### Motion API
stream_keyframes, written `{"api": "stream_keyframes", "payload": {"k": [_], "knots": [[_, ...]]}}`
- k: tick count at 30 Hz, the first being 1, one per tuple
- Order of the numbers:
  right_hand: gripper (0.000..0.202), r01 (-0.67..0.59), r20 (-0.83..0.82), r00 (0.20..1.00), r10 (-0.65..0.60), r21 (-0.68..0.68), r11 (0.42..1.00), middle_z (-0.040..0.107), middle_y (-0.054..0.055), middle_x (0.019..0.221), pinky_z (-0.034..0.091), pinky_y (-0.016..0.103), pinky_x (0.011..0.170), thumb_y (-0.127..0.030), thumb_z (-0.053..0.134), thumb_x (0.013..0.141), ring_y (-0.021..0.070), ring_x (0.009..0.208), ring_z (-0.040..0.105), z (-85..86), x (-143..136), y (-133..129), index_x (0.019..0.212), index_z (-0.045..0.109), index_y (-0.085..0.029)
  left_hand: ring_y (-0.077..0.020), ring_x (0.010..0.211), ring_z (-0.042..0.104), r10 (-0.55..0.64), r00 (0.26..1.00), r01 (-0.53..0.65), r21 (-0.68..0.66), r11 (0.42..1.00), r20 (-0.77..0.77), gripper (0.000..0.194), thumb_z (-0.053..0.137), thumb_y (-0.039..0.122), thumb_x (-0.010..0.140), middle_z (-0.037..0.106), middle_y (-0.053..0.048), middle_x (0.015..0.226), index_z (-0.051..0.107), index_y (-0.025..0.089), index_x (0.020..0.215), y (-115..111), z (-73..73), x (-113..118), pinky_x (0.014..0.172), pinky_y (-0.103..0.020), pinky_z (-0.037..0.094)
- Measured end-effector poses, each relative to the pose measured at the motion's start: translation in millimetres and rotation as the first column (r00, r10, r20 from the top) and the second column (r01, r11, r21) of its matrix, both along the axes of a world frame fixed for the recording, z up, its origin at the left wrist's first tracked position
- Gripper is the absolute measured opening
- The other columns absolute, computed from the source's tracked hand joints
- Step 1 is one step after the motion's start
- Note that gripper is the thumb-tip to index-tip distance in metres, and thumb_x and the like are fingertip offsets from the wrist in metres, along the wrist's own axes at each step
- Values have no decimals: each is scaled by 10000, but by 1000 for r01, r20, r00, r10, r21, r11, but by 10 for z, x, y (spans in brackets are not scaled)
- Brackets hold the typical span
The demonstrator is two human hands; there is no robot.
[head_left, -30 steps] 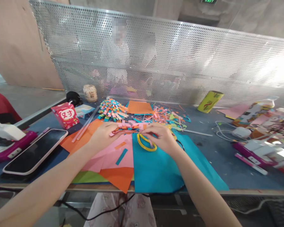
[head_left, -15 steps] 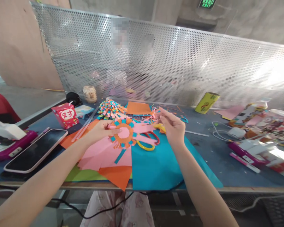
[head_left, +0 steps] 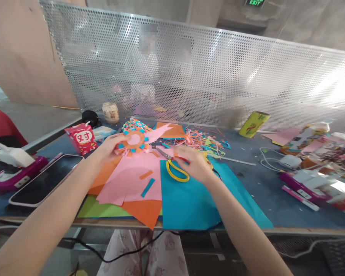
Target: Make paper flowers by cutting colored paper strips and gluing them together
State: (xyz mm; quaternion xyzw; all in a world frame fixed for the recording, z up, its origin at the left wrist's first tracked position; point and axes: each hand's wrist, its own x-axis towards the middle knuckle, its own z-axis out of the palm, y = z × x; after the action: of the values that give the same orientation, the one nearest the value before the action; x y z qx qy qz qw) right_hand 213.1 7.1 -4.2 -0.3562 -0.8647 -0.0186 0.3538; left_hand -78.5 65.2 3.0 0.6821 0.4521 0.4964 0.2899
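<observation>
My left hand is closed on the edge of a paper flower. The flower has an orange ring, a pink centre and small blue and orange tabs, and a pink paper piece sticks out to its right. My right hand is blurred over the scissors, by their red handle loop. Their yellow loop rests on a blue paper sheet and the blades point away to the left. Whether its fingers grip the scissors I cannot tell. Pink paper lies below the flower with small blue and orange strips on it.
A fringed paper ball, orange sheets and a heap of paper shreds lie behind. A phone and a red carton are left. A yellow can and power strip stand right. A perforated metal screen backs the table.
My left hand has moved the flower up and left, off the lower pink paper. My right hand has come down and left to the scissors. An orange strip now shows on the pink paper.
</observation>
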Motion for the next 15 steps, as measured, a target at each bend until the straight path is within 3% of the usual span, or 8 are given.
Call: {"api": "stream_keyframes", "payload": {"k": [1, 3, 7, 11, 15], "knots": [[349, -103, 136, 984, 113, -79, 992, 618, 68, 1206, 422, 385, 1002, -195, 469, 867, 185, 1162, 533, -49, -93, -28, 1197, 579, -218, -76, 329, 424, 13, 1000, -11, -89, 996, 26, 348, 608, 486, 662, 456, 46, 413, 475, 170, 605, 15, -19, 7, 369, -240, 426], [335, -156, 281, 939, 200, -172, 973, 624, 83, 1199, 436, 350, 984, -206, 468, 878, 179, 1140, 549, -168, -257, -66, 1190, 586, -168, -65, 311, 399, 47, 995, -20, -273, 962, 90, 366, 679, 476, 559, 464, 57, 420, 494, 167, 625, 44, -54, 20, 364, -241, 425], [357, -89, 439, 885, 152, -163, 983, 582, 68, 1263, 405, 379, 1001, -177, 362, 928, 187, 1199, 504, -339, -406, -92, 1225, 560, -163, -70, 323, 425, 160, 977, -87, -420, 903, 142, 371, 721, 426, 468, 484, 62, 426, 517, 166, 638, 95, -103, 5, 374, -223, 425], [324, -132, 544, 822, 170, -108, 985, 637, 62, 1182, 411, 401, 983, -156, 399, 910, 197, 1175, 524, -305, -344, -100, 1149, 617, -174, -79, 346, 456, 187, 973, -110, -437, 893, 137, 324, 721, 384, 488, 515, 55, 455, 552, 161, 652, 110, -119, -40, 359, -193, 392], [300, -15, 607, 794, 29, -28, 999, 668, 91, 1116, 426, 424, 960, -114, 447, 879, 230, 1148, 546, -257, -310, -104, 1105, 643, -144, -95, 368, 482, 160, 987, -149, -300, 942, 11, 258, 694, 355, 554, 523, 46, 485, 568, 154, 657, 87, -109, -71, 334, -188, 371]]}}
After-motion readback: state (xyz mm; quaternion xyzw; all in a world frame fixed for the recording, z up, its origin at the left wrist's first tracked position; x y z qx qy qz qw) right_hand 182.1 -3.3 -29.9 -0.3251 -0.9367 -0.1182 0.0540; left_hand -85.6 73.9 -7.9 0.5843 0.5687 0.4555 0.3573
